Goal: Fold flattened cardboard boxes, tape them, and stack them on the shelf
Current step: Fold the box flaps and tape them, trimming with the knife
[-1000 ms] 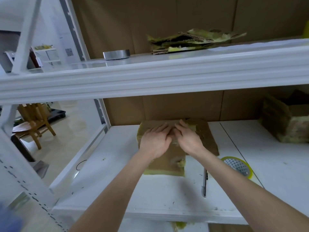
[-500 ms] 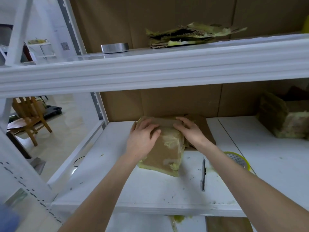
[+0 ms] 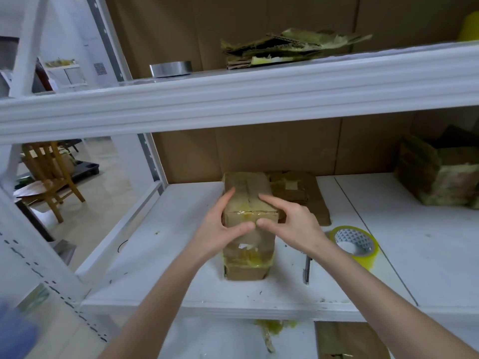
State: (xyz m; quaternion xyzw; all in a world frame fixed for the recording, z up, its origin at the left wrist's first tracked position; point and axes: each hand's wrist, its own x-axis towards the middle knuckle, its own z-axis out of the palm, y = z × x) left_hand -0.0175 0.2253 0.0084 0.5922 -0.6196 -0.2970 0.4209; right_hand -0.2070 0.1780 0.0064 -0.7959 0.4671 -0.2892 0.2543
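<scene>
Gripping the box (image 3: 247, 255) from both sides, the left hand (image 3: 220, 229) and the right hand (image 3: 295, 225) each curl fingers over its top edge and press a thumb against its near face, the thumb tips almost meeting. The box stands upright on the white shelf (image 3: 155, 255), its seams covered in yellowish tape. Just behind it to the right lies a flat cardboard sheet (image 3: 305, 198). A slim metal tool (image 3: 307, 270) lies between the box and a tape roll (image 3: 357, 246) near the right wrist. Farther right sits an open carton (image 3: 440, 177). On the upper shelf (image 3: 233, 99) rest a silver roll (image 3: 171, 68) and a cardboard pile (image 3: 290, 47).
</scene>
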